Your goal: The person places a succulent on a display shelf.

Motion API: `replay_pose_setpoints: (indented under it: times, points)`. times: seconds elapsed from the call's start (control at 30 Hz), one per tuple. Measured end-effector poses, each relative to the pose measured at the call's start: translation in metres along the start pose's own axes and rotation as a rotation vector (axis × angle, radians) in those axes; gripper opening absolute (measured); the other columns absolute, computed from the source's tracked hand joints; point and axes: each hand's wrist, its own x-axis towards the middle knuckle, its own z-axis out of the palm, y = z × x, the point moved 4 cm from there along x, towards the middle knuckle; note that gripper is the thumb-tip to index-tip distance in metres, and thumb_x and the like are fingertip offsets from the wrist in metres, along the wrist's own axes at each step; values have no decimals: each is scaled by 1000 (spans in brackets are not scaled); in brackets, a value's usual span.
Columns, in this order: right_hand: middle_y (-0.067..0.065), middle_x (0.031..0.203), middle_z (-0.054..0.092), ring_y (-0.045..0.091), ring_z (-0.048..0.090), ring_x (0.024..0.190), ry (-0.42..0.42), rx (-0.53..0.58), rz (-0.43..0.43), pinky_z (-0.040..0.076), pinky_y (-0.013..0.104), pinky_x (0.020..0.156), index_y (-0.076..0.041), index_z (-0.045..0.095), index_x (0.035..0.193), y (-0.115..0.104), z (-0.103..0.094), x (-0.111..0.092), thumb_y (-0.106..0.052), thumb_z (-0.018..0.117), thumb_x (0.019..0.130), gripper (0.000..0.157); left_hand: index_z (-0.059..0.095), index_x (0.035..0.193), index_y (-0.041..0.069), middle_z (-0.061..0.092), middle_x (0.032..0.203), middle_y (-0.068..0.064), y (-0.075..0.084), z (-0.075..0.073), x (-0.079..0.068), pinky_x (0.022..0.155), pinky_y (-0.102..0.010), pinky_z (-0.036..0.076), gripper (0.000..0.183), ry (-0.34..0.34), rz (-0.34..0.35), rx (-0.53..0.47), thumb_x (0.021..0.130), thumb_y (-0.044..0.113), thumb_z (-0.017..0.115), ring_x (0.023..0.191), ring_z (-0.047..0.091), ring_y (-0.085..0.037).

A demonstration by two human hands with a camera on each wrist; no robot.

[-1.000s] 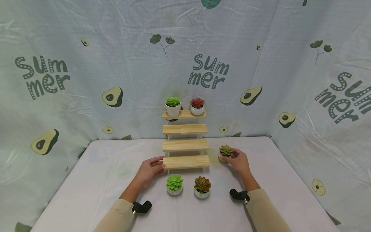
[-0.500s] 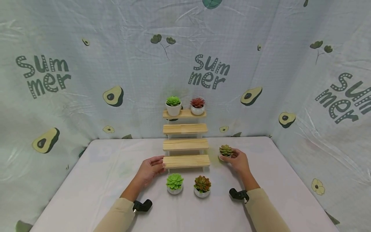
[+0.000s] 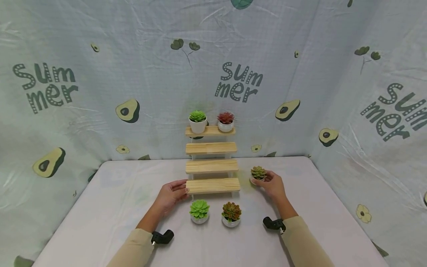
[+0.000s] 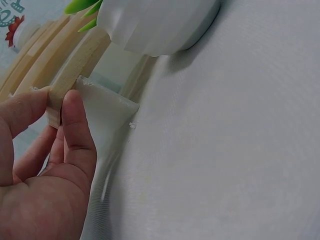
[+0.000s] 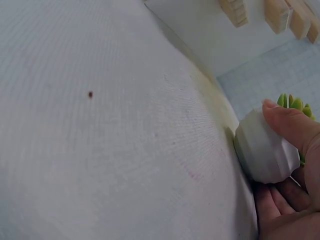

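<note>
My left hand pinches the left end of the lowest wooden shelf board between thumb and fingers, as the left wrist view shows close up. That board belongs to a stepped plant stand with clear side supports. To the right of the stand, my right hand grips a potted succulent with olive-green leaves. Its thumb lies on the white ribbed pot, with fingers around the far side, low at the tabletop.
A bright green succulent and a brown-red succulent stand in front of the stand. On the top shelf sit a green succulent and a red succulent. A printed curtain hangs behind the white table.
The head view shifts very slightly. Both hands keep their holds, and the plants and the stand stay in place.
</note>
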Motion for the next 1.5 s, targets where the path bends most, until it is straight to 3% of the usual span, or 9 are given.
replay_pose_setpoints:
  times: [0.3, 0.47, 0.8, 1.3, 1.5]
  points:
    - [17, 130, 55, 29, 52, 117, -4, -10, -14, 46, 44, 99, -5, 50, 132, -5, -1, -4, -32, 83, 71, 74, 53, 129, 1, 63, 107, -11, -1, 1, 1, 79, -32, 58, 45, 17, -13, 14, 86, 2, 65, 89, 65, -16]
    - [12, 127, 57, 25, 54, 113, -1, -29, -46, 48, 42, 94, -10, 53, 131, -11, 1, -5, -43, 83, 66, 79, 53, 130, 1, 62, 105, -10, 1, 0, 2, 79, -32, 58, 45, 19, -9, 18, 86, 1, 64, 88, 65, -16]
    - [7, 122, 59, 23, 56, 112, -13, 90, -125, 49, 42, 95, -14, 54, 130, -50, 6, -8, -44, 84, 64, 78, 50, 131, -2, 62, 102, -8, 4, 3, 1, 78, -30, 58, 47, -2, 3, 3, 87, 0, 63, 86, 65, -15]
    - [4, 123, 60, 18, 57, 113, -107, 194, -221, 52, 37, 94, -16, 54, 129, -103, 18, -11, -46, 84, 64, 78, 48, 132, -5, 62, 101, -8, 4, 2, -2, 77, -30, 58, 48, -8, 4, -10, 86, -2, 64, 85, 65, -15]
    - [8, 122, 61, 21, 58, 112, -164, 246, -268, 54, 35, 91, -13, 56, 127, -121, 29, -14, -37, 84, 68, 69, 48, 132, -4, 61, 102, -9, 3, 1, -2, 78, -31, 58, 48, -15, -3, -12, 86, -1, 64, 86, 65, -15]
